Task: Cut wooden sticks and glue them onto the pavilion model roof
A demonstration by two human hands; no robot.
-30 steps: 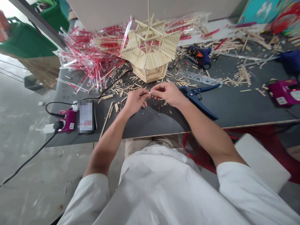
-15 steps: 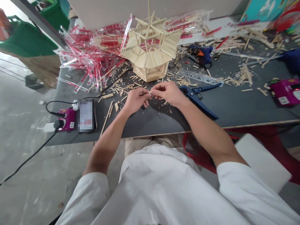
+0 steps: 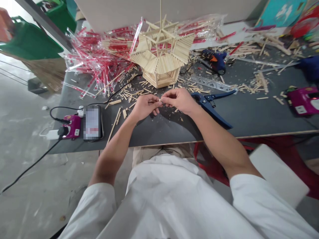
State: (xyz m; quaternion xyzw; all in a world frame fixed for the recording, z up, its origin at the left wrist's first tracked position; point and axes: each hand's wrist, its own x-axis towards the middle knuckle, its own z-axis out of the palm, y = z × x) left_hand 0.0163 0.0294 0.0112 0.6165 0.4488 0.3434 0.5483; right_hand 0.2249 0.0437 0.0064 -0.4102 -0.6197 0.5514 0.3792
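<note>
My left hand (image 3: 147, 106) and my right hand (image 3: 178, 99) meet fingertip to fingertip above the dark tabletop. Between the pinched fingers is a small piece of wooden stick (image 3: 160, 100), mostly covered by the fingertips. Just beyond my hands stands a pavilion-shaped model (image 3: 163, 64) built of thin wooden sticks, with a flared roof and a tall upright stick on top. Beside my right wrist lies a blue-handled cutter (image 3: 211, 108). Short cut sticks (image 3: 132, 94) are scattered between my left hand and the model.
Plastic-wrapped sticks (image 3: 97, 59) heap up at the back left. A phone (image 3: 92, 122) and a purple power strip (image 3: 72, 126) lie on the left. Behind the cutter are a clear ruler (image 3: 211, 83) and a blue glue gun (image 3: 218, 61). Another purple power strip (image 3: 302, 101) sits at right.
Both hands stay in nearly the same place, fingertips still together around the small piece. The whole view has shifted very slightly.
</note>
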